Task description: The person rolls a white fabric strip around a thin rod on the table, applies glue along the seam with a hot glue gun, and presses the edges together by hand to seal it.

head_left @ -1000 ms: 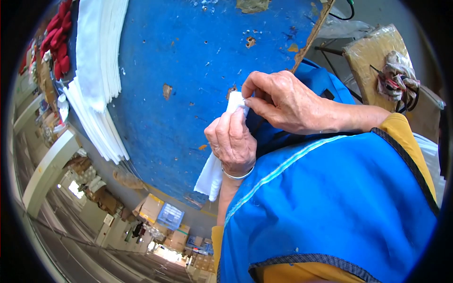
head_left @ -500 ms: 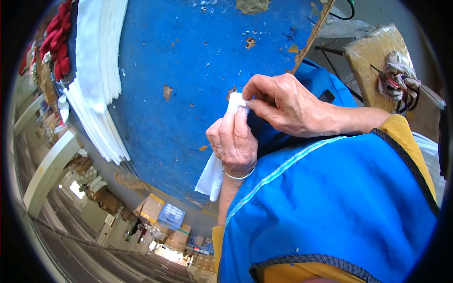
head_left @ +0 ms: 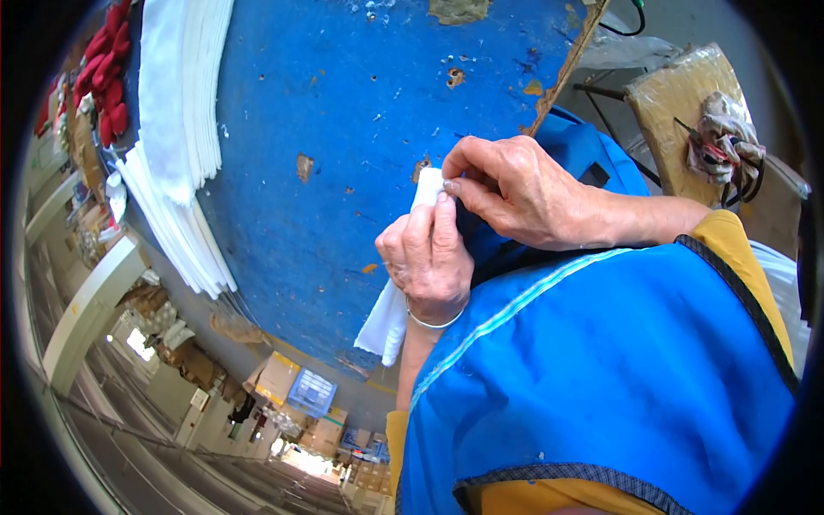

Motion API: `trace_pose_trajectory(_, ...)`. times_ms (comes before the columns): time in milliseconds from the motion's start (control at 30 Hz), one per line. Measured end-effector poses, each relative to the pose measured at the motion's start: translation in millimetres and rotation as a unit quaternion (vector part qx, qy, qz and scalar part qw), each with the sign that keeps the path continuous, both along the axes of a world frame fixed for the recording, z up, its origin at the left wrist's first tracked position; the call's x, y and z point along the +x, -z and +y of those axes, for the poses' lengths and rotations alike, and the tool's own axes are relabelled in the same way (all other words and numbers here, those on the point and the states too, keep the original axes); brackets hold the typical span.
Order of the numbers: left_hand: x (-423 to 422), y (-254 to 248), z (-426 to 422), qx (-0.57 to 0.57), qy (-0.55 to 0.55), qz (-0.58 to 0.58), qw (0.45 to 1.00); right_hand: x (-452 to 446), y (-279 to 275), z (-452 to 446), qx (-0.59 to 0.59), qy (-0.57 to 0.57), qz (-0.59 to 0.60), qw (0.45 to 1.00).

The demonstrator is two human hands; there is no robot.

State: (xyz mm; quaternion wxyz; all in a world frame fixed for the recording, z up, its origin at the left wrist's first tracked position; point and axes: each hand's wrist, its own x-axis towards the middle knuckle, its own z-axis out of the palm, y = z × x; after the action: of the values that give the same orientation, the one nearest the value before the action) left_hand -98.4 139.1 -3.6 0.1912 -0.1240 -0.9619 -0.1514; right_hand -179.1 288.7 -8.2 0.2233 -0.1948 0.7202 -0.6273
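A narrow strip of white cloth (head_left: 380, 328) lies along the near edge of the blue table, passing under my left hand (head_left: 427, 257). The fingers of that hand press down on the strip, and a bracelet circles its wrist. Beyond the fingertips, the strip's upper end (head_left: 428, 184) looks folded or rolled. My right hand (head_left: 524, 190) pinches the right side of this end between thumb and forefinger. Part of the strip is hidden beneath the left palm.
Stacked white cloth strips (head_left: 180, 103) lie at the table's left side, with more fanned out below (head_left: 176, 227). The worn blue table (head_left: 318, 112) has chipped patches. At the right stands a plastic-wrapped padded seat (head_left: 678, 103) with a bundled cloth (head_left: 725, 142) on it.
My left fingers have shifted slightly right and the forefinger is straighter. The strip's upper end looks smoother and narrower. My right hand keeps its pinch in nearly the same place.
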Motion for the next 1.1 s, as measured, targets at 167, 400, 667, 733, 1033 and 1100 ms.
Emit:
trace_pose_trajectory(167,3.1,-29.5,-9.7,0.144,-0.096,-0.092,0.981,12.2,9.9,3.2,-0.041,0.017,0.104,0.994)
trace_pose_trajectory(400,-10.9,-53.6,-19.7,0.17,-0.088,-0.31,0.931,19.1,18.3,0.3,-0.083,0.033,0.196,0.977)
trace_pose_trajectory(667,-2.9,-48.4,-19.8,0.456,-0.122,-0.37,0.8,19.4,18.5,0.5,-0.136,0.045,0.251,0.957)
trace_pose_trajectory(733,1.9,-48.1,-20.7,0.481,-0.118,-0.363,0.789,17.9,18.9,1.1,-0.161,0.027,0.27,0.949)
trace_pose_trajectory(1033,6.2,-54.5,-21.0,0.475,-0.122,-0.366,0.79,17.7,16.2,1.2,-0.209,0.015,0.233,0.95)
trace_pose_trajectory(1100,6.7,-52.7,-21.3,0.465,-0.123,-0.368,0.796,18.4,15.0,1.2,-0.208,0.017,0.214,0.954)
